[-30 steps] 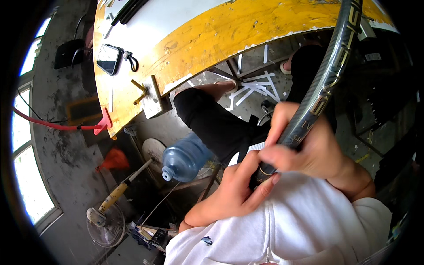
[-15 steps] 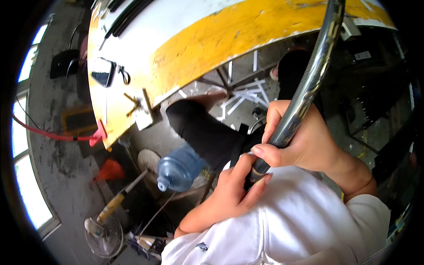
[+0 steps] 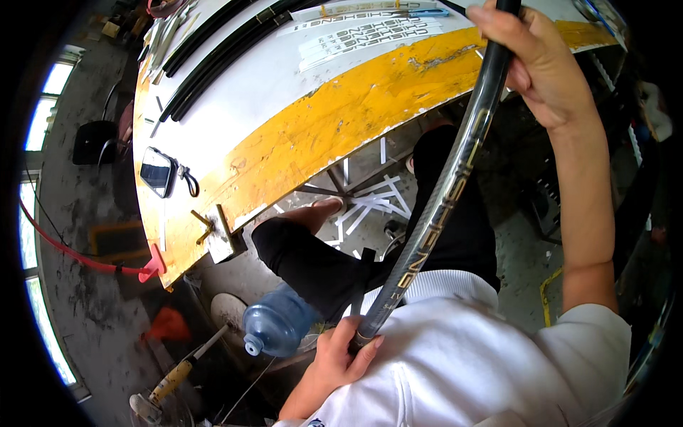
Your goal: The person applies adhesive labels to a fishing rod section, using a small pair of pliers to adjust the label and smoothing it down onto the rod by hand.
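Steady the tube with the left hand, grip clamped on its lower end. Near its top, whether the right hand closes is unclear

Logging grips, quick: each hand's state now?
Left hand: closed around the dark tube at its lower end.
Right hand: at the tube's upper part; gripping cannot be told.

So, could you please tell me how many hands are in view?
2: the left hand at the lower end of the dark tube, and the right hand at its upper part. The dark picture edges could hide others.
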The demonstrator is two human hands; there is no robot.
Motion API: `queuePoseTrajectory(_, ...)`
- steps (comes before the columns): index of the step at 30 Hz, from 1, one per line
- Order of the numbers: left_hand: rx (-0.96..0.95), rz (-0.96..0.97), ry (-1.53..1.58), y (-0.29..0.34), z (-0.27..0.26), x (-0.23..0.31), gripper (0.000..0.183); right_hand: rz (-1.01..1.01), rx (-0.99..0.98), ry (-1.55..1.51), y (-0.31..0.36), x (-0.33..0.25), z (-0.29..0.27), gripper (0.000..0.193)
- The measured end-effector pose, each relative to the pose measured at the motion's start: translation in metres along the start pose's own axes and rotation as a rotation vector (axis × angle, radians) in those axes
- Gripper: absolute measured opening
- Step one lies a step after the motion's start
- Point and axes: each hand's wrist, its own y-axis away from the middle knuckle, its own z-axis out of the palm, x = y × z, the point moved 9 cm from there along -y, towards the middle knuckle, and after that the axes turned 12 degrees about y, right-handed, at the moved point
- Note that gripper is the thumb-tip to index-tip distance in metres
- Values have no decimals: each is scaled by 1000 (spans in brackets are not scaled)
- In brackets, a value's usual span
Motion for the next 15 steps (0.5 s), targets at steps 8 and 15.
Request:
queuePoseTrajectory(8, -70, -56, 68, -11, 4, 9, 24, 35, 244, -7, 11, -6, 21, 33)
queuePoseTrajectory(15, -86, -182, 159, -13, 11, 6, 21, 74, 262, 121, 16, 0, 33, 26)
